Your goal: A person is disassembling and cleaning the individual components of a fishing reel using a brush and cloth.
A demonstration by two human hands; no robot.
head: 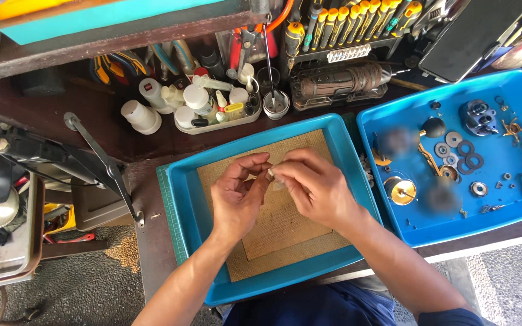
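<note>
My left hand (237,196) and my right hand (312,184) meet over a blue tray (182,199) lined with a tan mat (285,226). Between the fingertips of both hands sits a small metal part (270,174), pinched from each side. Most of the part is hidden by my fingers, so its shape is unclear. Both hands hover a little above the mat near its upper middle.
A second blue tray (515,90) at the right holds washers, rings, a black knob and small metal parts. Behind the trays stand white bottles (143,115), a screwdriver rack (345,24) and a rotary tool (339,81). A dark stand (101,157) is at the left.
</note>
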